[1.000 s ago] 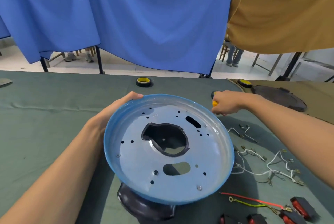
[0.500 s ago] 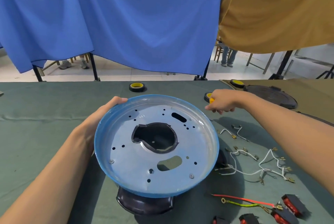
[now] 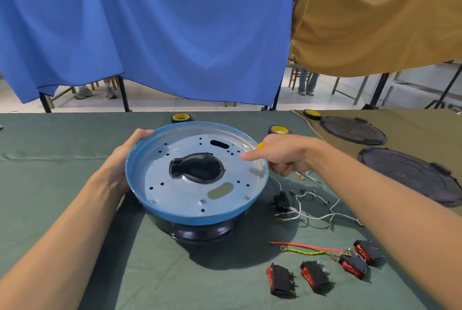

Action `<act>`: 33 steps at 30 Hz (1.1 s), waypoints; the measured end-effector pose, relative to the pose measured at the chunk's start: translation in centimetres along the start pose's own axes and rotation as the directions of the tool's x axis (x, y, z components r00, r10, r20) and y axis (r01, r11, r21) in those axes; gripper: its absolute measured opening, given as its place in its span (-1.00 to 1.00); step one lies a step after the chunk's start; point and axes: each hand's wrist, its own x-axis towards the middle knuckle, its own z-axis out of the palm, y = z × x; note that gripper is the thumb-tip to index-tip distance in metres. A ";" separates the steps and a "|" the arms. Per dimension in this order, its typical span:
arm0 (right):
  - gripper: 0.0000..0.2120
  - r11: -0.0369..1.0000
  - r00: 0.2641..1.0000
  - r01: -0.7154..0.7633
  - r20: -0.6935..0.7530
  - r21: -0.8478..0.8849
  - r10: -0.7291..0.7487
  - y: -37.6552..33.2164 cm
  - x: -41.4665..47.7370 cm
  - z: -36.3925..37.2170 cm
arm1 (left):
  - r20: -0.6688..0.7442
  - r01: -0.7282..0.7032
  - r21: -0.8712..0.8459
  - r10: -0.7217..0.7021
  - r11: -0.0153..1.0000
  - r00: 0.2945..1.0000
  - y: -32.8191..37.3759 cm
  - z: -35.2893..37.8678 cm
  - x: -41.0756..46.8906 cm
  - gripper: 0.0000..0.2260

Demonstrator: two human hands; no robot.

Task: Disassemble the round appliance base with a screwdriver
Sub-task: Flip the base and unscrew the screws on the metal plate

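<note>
A person's left hand [image 3: 122,162] grips the left edge of the base [image 3: 180,194], thumb hooked over the blue rim and fingers hidden behind it. The base stands at the middle of a green-covered table [image 3: 50,184], its silver perforated plate facing up and a black housing [image 3: 202,232] beneath it touching the cloth. A black-edged opening [image 3: 197,168] sits at the plate's centre.

Behind the base lies a roll of tape [image 3: 182,117]; a second roll [image 3: 279,130] lies just beyond the right hand [image 3: 282,154]. That hand hovers at the base's right rim, fingers curled round a screwdriver [image 3: 261,145] of which only the yellow handle end shows, the forefinger stretched out over the plate. Whether the tool's tip touches anything cannot be told.

Right of the base, loose white wires [image 3: 312,209] sprawl on the cloth beside a small black part [image 3: 281,202]. Nearer the camera lie a red wire [image 3: 305,246], a yellow-green wire [image 3: 305,252] and four red-and-black switches [image 3: 280,279].

At far right, on a tan-covered surface [image 3: 412,124], sit a third tape roll [image 3: 311,114] and two black round lids [image 3: 410,177]. A blue cloth [image 3: 150,34] and a tan cloth [image 3: 375,21] hang behind.
</note>
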 end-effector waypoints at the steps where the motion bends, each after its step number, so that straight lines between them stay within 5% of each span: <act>1: -0.66 0.999 0.999 0.019 -0.050 0.036 -0.017 0.1 0.2 0.3 | -0.027 -0.005 -0.006 0.005 1.000 1.000 -0.1 0.0 -0.2 -0.78; 7: -0.67 0.980 0.940 0.064 -0.341 0.186 0.004 0.4 1.4 1.1 | -0.145 0.041 -0.016 -0.042 0.999 0.988 -0.4 0.3 -1.8 -0.80; 18: -0.70 0.989 0.960 0.093 -0.274 0.117 -0.058 0.8 0.9 1.2 | -0.155 0.063 0.289 -0.018 0.955 0.988 0.2 0.3 -1.9 -0.80; 23: -0.70 0.990 0.942 0.108 -0.329 0.095 -0.071 0.7 1.2 2.0 | -0.356 0.056 0.304 0.059 0.951 0.932 -0.7 0.9 -0.8 -0.91; 29: -0.73 1.000 0.959 0.009 -0.283 0.018 -0.004 -0.1 0.0 1.3 | -0.453 0.019 0.312 0.131 0.950 0.882 -1.2 1.4 0.0 -0.78; 33: -0.70 0.998 0.909 0.052 -0.416 0.039 -0.031 -0.3 0.9 2.0 | -0.522 0.024 0.304 0.145 0.953 0.841 -1.9 2.3 -0.3 -0.84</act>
